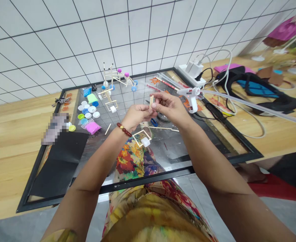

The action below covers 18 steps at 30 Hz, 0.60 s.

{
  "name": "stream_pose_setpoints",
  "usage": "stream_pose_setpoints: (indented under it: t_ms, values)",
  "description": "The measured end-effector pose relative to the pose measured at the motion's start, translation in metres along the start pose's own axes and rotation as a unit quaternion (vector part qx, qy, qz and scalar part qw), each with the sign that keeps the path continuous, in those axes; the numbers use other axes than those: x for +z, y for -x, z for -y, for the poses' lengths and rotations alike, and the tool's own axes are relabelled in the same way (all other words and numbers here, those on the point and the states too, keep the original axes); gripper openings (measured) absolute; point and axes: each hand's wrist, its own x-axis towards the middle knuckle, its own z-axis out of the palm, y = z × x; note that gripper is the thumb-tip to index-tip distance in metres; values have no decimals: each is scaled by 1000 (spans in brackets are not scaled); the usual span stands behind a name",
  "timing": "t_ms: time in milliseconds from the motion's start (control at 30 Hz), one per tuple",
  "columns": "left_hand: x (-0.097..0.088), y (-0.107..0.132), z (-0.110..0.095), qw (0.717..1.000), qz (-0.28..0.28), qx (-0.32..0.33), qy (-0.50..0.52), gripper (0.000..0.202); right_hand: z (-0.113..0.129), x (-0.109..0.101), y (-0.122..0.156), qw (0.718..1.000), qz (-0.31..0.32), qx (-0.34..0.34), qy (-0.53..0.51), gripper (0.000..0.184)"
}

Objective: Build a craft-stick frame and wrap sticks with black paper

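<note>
Short pale wooden sticks stand upright, side by side, between the fingertips of both hands. My left hand, with a beaded bracelet on its wrist, pinches them from the left near the lower end. My right hand grips them from the right with thumb and fingers. Below the hands lies a small stick frame with a white block on it. A blue-handled tool, partly hidden, and a long thin stick lie by the right hand. To the left is a loose short stick.
Behind the hands stand stick models with coloured wheels. Several bottle caps and a pink packet lie left. A white glue gun, a power strip and tangled cables occupy the right. Black paper lies front left.
</note>
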Motion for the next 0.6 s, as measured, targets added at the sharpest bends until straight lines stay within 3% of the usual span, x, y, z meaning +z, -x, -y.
stream_pose_setpoints:
  t_ms: [233, 400, 600]
  values:
    - [1, 1, 1, 999, 27, -18, -22, 19, 5, 5, 0, 997, -64, 24, -24, 40]
    - [0, 2, -1, 997, 73, -7, -18, 14, 4, 7, 2, 996, -49, 54, -42, 42]
    - [4, 1, 1, 999, 50, -15, 0, 10, 4, 10, 2, 997, -43, 54, -39, 41]
